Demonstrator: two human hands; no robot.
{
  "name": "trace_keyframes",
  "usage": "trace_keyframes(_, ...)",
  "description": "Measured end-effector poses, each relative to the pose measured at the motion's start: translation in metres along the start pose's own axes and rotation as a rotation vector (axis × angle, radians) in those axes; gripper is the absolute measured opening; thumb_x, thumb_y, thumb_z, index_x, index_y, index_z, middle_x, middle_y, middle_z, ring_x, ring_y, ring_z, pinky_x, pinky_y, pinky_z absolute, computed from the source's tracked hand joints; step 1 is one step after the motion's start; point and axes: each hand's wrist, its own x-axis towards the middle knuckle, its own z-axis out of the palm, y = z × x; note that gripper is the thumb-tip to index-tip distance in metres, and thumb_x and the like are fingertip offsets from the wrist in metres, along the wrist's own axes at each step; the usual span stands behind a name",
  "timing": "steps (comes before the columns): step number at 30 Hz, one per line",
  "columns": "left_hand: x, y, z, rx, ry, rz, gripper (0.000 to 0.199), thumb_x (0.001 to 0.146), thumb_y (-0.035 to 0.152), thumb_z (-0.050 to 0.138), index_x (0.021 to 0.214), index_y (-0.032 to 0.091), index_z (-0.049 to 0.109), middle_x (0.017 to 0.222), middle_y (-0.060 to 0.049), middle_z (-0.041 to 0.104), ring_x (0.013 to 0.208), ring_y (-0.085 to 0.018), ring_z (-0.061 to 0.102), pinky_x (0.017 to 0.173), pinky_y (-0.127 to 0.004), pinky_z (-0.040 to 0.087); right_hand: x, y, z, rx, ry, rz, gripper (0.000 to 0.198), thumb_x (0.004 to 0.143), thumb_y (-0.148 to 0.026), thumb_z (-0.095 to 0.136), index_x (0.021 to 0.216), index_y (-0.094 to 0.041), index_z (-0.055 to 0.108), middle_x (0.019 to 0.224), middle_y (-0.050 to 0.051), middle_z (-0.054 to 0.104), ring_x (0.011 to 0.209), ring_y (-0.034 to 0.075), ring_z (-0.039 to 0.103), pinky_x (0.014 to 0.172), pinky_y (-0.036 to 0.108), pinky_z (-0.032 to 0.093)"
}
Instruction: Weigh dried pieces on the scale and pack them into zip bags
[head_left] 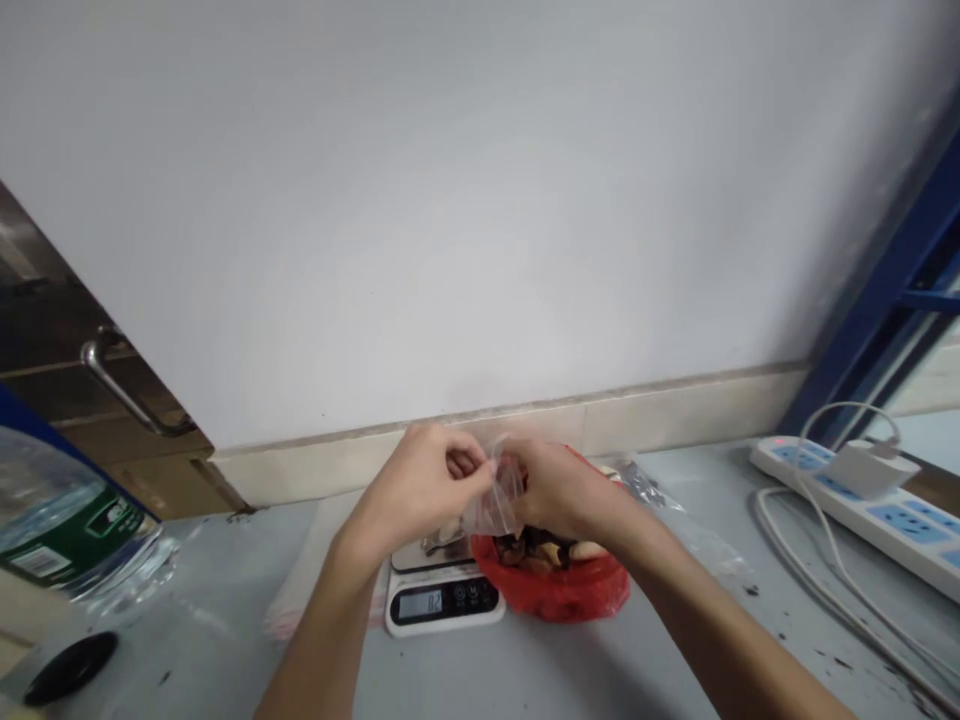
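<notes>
Both hands are at a small clear plastic bag (496,505), above the gap between a kitchen scale and a red plastic bag. My left hand (424,485) pinches the bag's upper edge between thumb and fingers. My right hand (559,488) is closed on its other side, with the fingertips partly hidden. The bag's lower part is over the white digital scale (446,605), whose display seems to read 82. Close on the right, the open red plastic bag (559,595) holds brown and cream pieces (536,548) that look like dried slices; my right wrist covers some of it.
A stack of flat clear bags (304,590) lies left of the scale. Crumpled clear plastic (694,535) lies behind the red bag. On the far right is a power strip (870,500) with a plugged charger and loose white cable (825,590). A large water bottle (71,520) and black lid (71,668) are left.
</notes>
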Motion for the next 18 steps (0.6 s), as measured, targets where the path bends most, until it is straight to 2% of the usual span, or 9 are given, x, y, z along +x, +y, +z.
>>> trace_keyframes(2,0.002,-0.006,-0.003,-0.012,0.098,0.016,0.031,0.090,0.043,0.058,0.074,0.021,0.072,0.079,-0.004,0.076,0.078,-0.022,0.070,0.074,-0.031,0.052,-0.001,0.001,-0.004,0.036,-0.045,-0.028,0.032,0.071,-0.012,0.078,0.102,-0.019,0.076,0.091,0.003,0.078,0.084,0.021,0.068,0.070,0.028,0.051)
trace_keyframes(4,0.006,-0.015,-0.007,-0.031,0.255,0.005,0.034,0.096,0.046,0.055,0.094,0.020,0.076,0.105,-0.008,0.081,0.101,-0.026,0.073,0.089,-0.034,0.054,-0.003,0.003,-0.010,0.109,-0.095,-0.061,0.057,0.071,-0.017,0.083,0.127,-0.021,0.072,0.094,0.002,0.077,0.090,0.023,0.071,0.079,0.031,0.055)
trace_keyframes(6,0.009,-0.025,-0.011,-0.086,0.372,-0.072,0.038,0.101,0.044,0.053,0.120,0.020,0.075,0.133,-0.011,0.075,0.124,-0.028,0.068,0.100,-0.035,0.053,-0.006,0.004,-0.017,0.157,-0.136,-0.072,0.078,0.076,-0.023,0.083,0.150,-0.024,0.059,0.091,0.001,0.076,0.086,0.022,0.071,0.081,0.033,0.057)
trace_keyframes(7,0.010,-0.029,-0.012,-0.136,0.387,-0.142,0.042,0.102,0.046,0.053,0.130,0.021,0.072,0.138,-0.011,0.073,0.126,-0.029,0.067,0.099,-0.035,0.054,-0.007,0.004,-0.021,0.174,-0.150,-0.070,0.086,0.078,-0.028,0.083,0.158,-0.024,0.051,0.091,0.000,0.074,0.082,0.021,0.070,0.080,0.034,0.058)
trace_keyframes(10,0.010,-0.038,-0.018,-0.374,0.267,-0.327,0.052,0.102,0.051,0.060,0.149,0.027,0.061,0.114,-0.009,0.078,0.101,-0.026,0.073,0.077,-0.031,0.056,-0.009,0.007,-0.029,0.219,-0.150,-0.085,0.102,0.082,-0.041,0.080,0.169,-0.025,0.030,0.091,0.001,0.072,0.077,0.020,0.069,0.075,0.035,0.059)
trace_keyframes(12,0.008,-0.039,-0.020,-0.562,0.181,-0.353,0.059,0.099,0.044,0.069,0.154,0.028,0.056,0.096,-0.004,0.076,0.082,-0.018,0.070,0.067,-0.025,0.050,-0.010,0.009,-0.035,0.217,-0.111,-0.090,0.107,0.082,-0.043,0.078,0.171,-0.025,0.022,0.091,0.001,0.071,0.079,0.021,0.070,0.073,0.035,0.059)
trace_keyframes(14,0.008,-0.038,-0.021,-0.694,0.176,-0.328,0.068,0.092,0.031,0.078,0.156,0.026,0.054,0.092,-0.002,0.076,0.073,-0.013,0.065,0.064,-0.022,0.046,-0.011,0.013,-0.041,0.165,-0.067,-0.094,0.106,0.082,-0.044,0.075,0.172,-0.024,0.021,0.092,0.003,0.073,0.083,0.023,0.071,0.071,0.035,0.059)
trace_keyframes(16,0.009,-0.035,-0.020,-0.741,0.217,-0.299,0.075,0.087,0.024,0.084,0.155,0.023,0.053,0.094,-0.003,0.078,0.071,-0.011,0.064,0.062,-0.021,0.044,-0.014,0.017,-0.050,0.092,-0.065,-0.113,0.095,0.083,-0.047,0.070,0.168,-0.023,0.034,0.098,0.006,0.075,0.085,0.024,0.071,0.072,0.035,0.059)
trace_keyframes(18,0.010,-0.032,-0.017,-0.743,0.273,-0.264,0.075,0.085,0.023,0.085,0.153,0.021,0.054,0.102,-0.007,0.081,0.073,-0.011,0.066,0.064,-0.021,0.046,-0.019,0.023,-0.061,0.010,-0.144,-0.134,0.069,0.084,-0.050,0.066,0.147,-0.022,0.063,0.098,0.007,0.077,0.084,0.023,0.071,0.071,0.034,0.057)
